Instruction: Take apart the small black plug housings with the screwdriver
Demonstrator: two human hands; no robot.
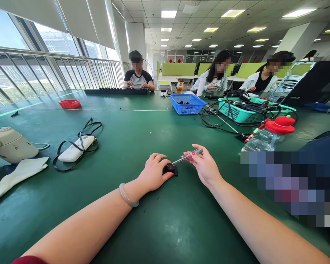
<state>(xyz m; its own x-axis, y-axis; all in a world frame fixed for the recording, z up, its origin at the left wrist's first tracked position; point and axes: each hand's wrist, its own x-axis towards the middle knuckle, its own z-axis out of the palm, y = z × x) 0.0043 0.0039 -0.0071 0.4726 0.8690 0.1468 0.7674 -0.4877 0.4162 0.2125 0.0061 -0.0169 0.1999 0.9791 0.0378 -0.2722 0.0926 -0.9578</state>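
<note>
My left hand (pixel 156 171) is closed around a small black part (pixel 173 171) with a square base, holding it down on the green table (pixel 143 128). A screwdriver (pixel 186 157) with a clear handle is gripped in the fingers of my right hand (pixel 205 165). Its thin metal shaft slants down to the left, and the tip reaches the top of the black part. Whether the tip sits in a screw is too small to tell.
Ahead are a blue basket (pixel 187 104) of black pieces, a teal basket (pixel 236 112) of cables and a red tray (pixel 69 104). A white power bank (pixel 76 148) with a cord lies left. At right stands a red-lidded bottle (pixel 264 137). Several people sit around the table.
</note>
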